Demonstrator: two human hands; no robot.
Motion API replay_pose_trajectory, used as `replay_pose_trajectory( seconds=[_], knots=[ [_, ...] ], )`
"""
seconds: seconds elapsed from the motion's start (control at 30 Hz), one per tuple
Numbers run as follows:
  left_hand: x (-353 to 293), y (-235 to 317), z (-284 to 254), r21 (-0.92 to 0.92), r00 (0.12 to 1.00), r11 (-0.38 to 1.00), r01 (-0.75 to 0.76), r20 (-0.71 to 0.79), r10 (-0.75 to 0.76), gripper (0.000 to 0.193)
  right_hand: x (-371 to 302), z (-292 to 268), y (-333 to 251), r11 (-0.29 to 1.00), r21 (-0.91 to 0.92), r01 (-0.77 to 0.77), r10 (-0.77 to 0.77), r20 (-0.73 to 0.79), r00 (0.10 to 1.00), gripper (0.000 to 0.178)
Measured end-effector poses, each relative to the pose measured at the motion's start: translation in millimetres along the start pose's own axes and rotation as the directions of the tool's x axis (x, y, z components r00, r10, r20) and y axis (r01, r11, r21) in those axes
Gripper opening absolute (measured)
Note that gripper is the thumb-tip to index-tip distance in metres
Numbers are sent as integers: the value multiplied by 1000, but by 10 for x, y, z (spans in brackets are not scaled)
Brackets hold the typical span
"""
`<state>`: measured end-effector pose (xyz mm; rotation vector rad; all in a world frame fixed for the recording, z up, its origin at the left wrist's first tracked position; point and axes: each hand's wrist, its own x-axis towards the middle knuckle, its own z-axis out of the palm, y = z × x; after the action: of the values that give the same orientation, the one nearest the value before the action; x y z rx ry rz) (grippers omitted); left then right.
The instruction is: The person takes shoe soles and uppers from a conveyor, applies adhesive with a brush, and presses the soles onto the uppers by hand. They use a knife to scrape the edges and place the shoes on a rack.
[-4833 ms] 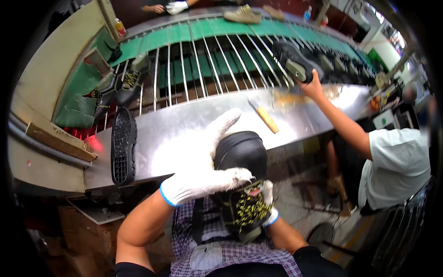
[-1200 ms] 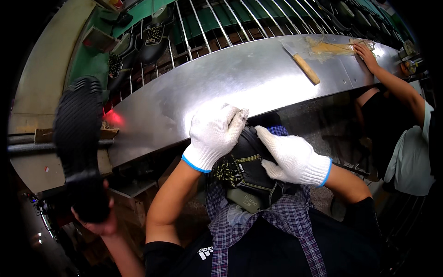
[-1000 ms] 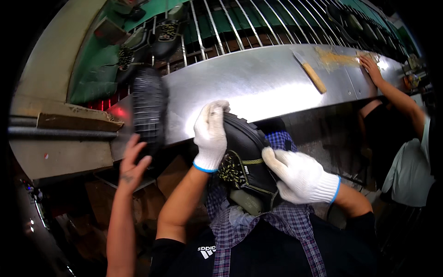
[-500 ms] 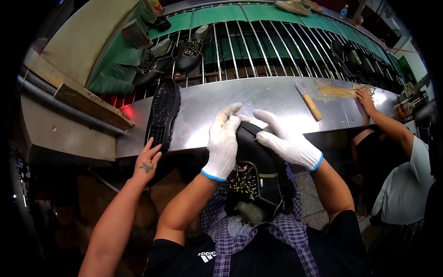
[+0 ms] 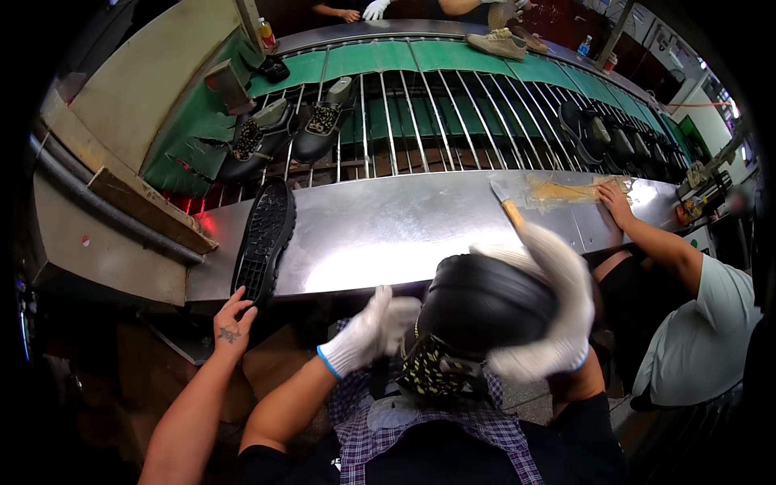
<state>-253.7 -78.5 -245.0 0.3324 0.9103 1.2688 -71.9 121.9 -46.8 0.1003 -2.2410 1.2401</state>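
Observation:
A black work shoe (image 5: 489, 303) with yellow-flecked laces is tilted toe-up against my apron. My right hand (image 5: 562, 291), in a white glove and smeared by motion, curls round the right side of its toe. Beside the shoe's left side, my gloved left hand (image 5: 364, 335) has its fingers raised and partly spread; whether they touch the shoe I cannot tell. A wooden-handled knife (image 5: 511, 210) lies on the metal bench, its handle end hidden behind my right glove. At the left, a black shoe sole (image 5: 265, 238) lies tread up.
Another person's hand (image 5: 234, 319) touches the sole's near end. A second person's hand (image 5: 616, 202) rests on brown tape at the right of the metal bench (image 5: 364, 230). Behind runs a rod conveyor (image 5: 420, 121) with black shoes at both ends and a beige shoe (image 5: 497, 43) beyond.
The shoe has turned, with its toe tipped toward the right. My left hand has come off the toe and moved down-left; my right hand has swung round the toe. The whole view has shifted.

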Motion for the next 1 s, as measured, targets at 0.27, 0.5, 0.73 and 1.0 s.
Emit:
replay_pose_trajectory(
  seconds=[0.27,0.5,0.73,1.0],
  knots=[
    [232,821,100,139,741,739,-659,-51,670,90,-884,276,358,483,834,-265,506,-19,862,95],
    [749,694,372,347,810,733,-585,285,512,42,-1981,1096,1280,675,-113,-729,727,269,632,111],
    [927,206,209,293,884,836,-463,222,412,34,-1635,505,816,810,342,-476,500,19,866,96],
    [937,81,51,295,872,845,-446,-72,485,24,-913,837,633,822,-190,-538,559,81,825,124]
  ],
)
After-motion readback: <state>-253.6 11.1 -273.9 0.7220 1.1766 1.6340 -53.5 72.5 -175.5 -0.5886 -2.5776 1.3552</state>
